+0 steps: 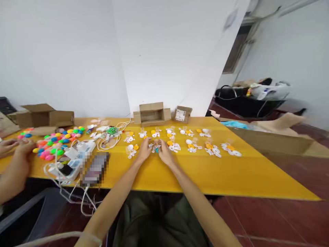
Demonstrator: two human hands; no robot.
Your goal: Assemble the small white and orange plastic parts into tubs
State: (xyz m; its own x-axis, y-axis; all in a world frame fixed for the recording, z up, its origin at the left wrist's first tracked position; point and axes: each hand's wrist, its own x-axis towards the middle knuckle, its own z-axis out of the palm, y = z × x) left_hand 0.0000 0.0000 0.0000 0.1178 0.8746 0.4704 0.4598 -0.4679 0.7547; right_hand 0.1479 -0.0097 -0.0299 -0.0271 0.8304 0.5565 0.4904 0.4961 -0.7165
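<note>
My left hand (145, 149) and my right hand (164, 151) meet over the yellow table (195, 175), fingers curled toward each other. What they pinch is too small and blurred to make out. Just below the fingertips lie small white gear-like pieces (153, 148) and a teal piece (157, 150). To the left is a small pile with a yellow disc (136, 147). On the right, close to my right hand, sit white toothed wheels (175, 147). More piles with yellow wheels (209, 146), white wheels (236, 153) and clear plastic parts (230, 141) form two rows.
An open cardboard box (152, 120) and a smaller box (183, 115) stand against the wall. Leftward are coloured balls (55, 142), a power strip (77, 163), white cables (113, 145) and a pixelated phone (95, 168). Another person's hands (25, 146) are at far left.
</note>
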